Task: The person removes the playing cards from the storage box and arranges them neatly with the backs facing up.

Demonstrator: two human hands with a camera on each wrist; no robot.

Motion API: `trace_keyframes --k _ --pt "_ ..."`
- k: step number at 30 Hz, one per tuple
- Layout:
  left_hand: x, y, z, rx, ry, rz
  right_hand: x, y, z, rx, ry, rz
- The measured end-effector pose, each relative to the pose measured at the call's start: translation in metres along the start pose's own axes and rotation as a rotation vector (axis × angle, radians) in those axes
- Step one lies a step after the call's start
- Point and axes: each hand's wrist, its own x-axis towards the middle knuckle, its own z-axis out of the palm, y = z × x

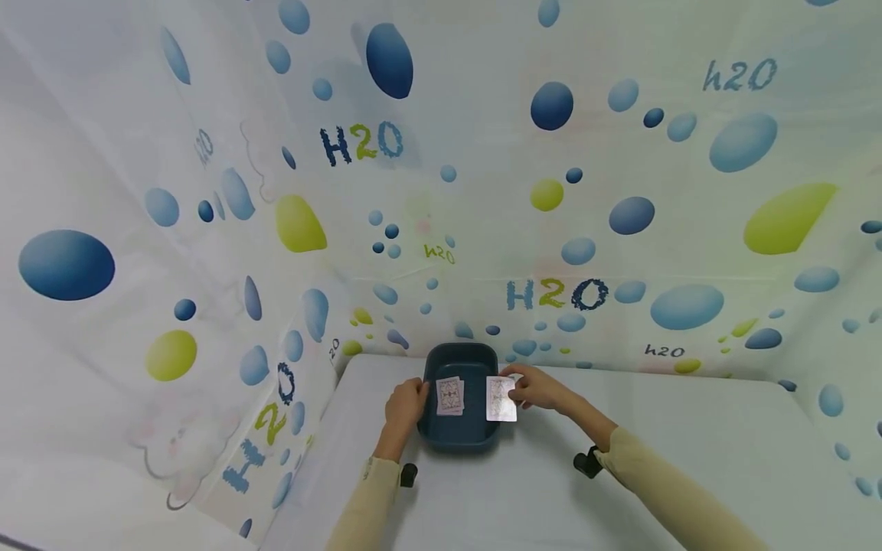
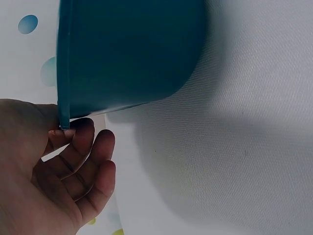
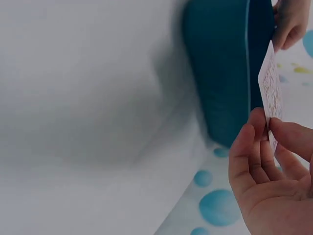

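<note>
A dark teal plastic basin [image 1: 463, 438] stands on the white table. My left hand [image 1: 405, 405] pinches its left rim; in the left wrist view the thumb and fingers [image 2: 84, 132] meet at the lip [image 2: 64, 93]. Inside, towards the left, lie a few overlapping playing cards [image 1: 450, 396] with a patterned back. My right hand [image 1: 537, 388] holds another playing card [image 1: 501, 399] over the basin's right rim, patterned back up. In the right wrist view, thumb and fingertips pinch this card [image 3: 270, 85] by its edge.
White cloth covers the table [image 1: 654, 459]. Behind and to the left rises a white curtain [image 1: 482, 229] printed with blue and green drops and H2O lettering. Black wrist straps [image 1: 588, 462] sit on both forearms, below light yellow sleeves [image 1: 661, 482].
</note>
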Motion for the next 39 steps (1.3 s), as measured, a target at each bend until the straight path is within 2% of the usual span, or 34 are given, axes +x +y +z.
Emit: trace_keyframes --k 13,18,22,25,31,36,39 --pt "0.000 0.001 -0.002 0.002 -0.012 -0.007 -0.023 0.046 -0.025 0.034 0.026 0.016" --pt "0.000 0.000 -0.001 -0.003 -0.010 -0.004 -0.026 0.067 -0.024 -0.036 0.042 0.013" --pt "-0.001 0.001 0.001 -0.015 -0.007 -0.004 -0.025 0.084 -0.019 -0.085 0.085 0.045" --pt "-0.002 0.002 0.001 -0.017 -0.002 -0.004 -0.024 0.093 -0.013 -0.107 0.125 0.038" --pt "-0.003 0.004 0.003 -0.016 0.007 0.000 -0.025 0.102 -0.002 -0.212 0.206 -0.044" --pt "-0.002 0.003 0.002 -0.016 -0.003 0.001 -0.023 0.104 0.004 -0.331 0.273 -0.065" --pt "0.000 0.002 0.002 -0.009 -0.008 -0.003 -0.020 0.104 0.006 -0.351 0.283 -0.066"
